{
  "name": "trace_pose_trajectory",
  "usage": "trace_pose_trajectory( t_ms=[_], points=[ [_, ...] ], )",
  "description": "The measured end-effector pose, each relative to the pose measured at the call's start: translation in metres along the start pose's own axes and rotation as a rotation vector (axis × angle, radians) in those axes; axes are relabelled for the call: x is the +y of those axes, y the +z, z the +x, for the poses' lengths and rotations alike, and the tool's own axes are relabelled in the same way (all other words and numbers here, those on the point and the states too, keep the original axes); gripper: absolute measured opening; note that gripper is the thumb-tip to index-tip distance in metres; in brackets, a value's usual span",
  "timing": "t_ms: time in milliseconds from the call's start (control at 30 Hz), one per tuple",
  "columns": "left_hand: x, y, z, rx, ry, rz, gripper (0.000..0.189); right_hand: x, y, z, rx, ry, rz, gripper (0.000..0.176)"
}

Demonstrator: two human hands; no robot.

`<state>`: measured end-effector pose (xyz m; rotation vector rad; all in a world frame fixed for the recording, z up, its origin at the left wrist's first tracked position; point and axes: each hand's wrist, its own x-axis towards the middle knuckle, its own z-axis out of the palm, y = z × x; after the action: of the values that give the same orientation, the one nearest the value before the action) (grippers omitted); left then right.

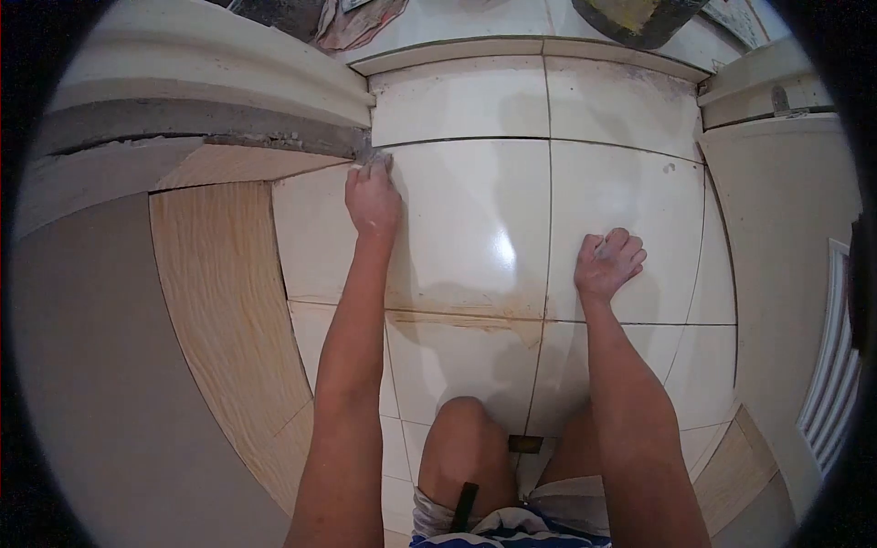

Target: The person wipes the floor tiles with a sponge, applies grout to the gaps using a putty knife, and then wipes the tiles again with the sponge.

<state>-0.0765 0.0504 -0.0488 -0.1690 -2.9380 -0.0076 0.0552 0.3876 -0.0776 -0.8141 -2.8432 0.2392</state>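
My left hand (pixel 373 196) reaches to the corner where the door frame's base meets the floor tiles. Its fingers are curled and pressed together at the end of a dark tile joint (pixel 461 141); grey dust coats the fingertips, and whatever they hold, if anything, is hidden. Over the glossy cream tile (pixel 466 219) on the right side, my right hand (pixel 610 260) is closed, with whitish powder on its fingers and thumb. I cannot make out anything inside it. A brownish smear (pixel 475 321) runs along the tile joint between my forearms.
A raised tiled sill (pixel 457 53) crosses the far side, with a dark bucket (pixel 630 20) and a crumpled cloth or bag (pixel 361 23) beyond it. Wood-patterned tile (pixel 224 292) borders the left wall. A door with a louvred vent (pixel 827 356) stands at right.
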Motion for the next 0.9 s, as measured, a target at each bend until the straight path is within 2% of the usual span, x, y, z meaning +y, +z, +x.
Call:
trace_pose_trajectory(
  t_ms=[100, 167, 200, 267, 367, 400, 467, 567, 700, 767, 900],
  points=[
    [0.003, -0.008, -0.024, -0.001, -0.067, -0.019, 0.018, 0.003, 0.002, -0.001, 0.014, 0.001, 0.014, 0.025],
    [-0.005, -0.031, -0.039, -0.198, -0.065, -0.093, 0.018, 0.001, 0.001, -0.003, 0.031, -0.006, 0.027, 0.025],
    [-0.010, -0.041, -0.042, -0.188, -0.062, -0.085, 0.018, 0.001, 0.000, -0.002, 0.002, 0.001, 0.008, 0.025],
    [-0.021, -0.060, -0.040, -0.348, -0.037, -0.200, 0.017, 0.001, 0.001, 0.001, -0.021, 0.019, -0.004, 0.025],
    [-0.039, -0.070, -0.014, -0.404, 0.059, -0.146, 0.018, 0.003, 0.003, 0.000, -0.010, 0.009, 0.014, 0.026],
    [-0.037, -0.069, -0.006, -0.407, 0.061, -0.147, 0.018, 0.003, 0.002, 0.000, 0.001, 0.000, 0.033, 0.025],
    [-0.034, -0.063, 0.012, -0.123, 0.087, -0.249, 0.024, 0.003, 0.000, 0.000, 0.007, -0.003, 0.045, 0.025],
    [-0.033, -0.044, 0.027, -0.121, 0.171, -0.163, 0.031, 0.002, 0.000, -0.001, -0.005, -0.004, 0.040, 0.023],
    [-0.035, -0.020, 0.001, -0.156, 0.238, -0.097, 0.032, 0.002, 0.000, 0.001, 0.013, -0.012, 0.026, 0.022],
    [-0.032, -0.029, -0.033, -0.236, 0.100, -0.037, 0.034, 0.001, -0.002, 0.001, -0.002, -0.016, 0.031, 0.022],
    [-0.038, -0.054, -0.099, -0.260, 0.092, -0.081, 0.037, 0.002, 0.000, 0.001, 0.046, -0.040, 0.029, 0.022]
  ],
)
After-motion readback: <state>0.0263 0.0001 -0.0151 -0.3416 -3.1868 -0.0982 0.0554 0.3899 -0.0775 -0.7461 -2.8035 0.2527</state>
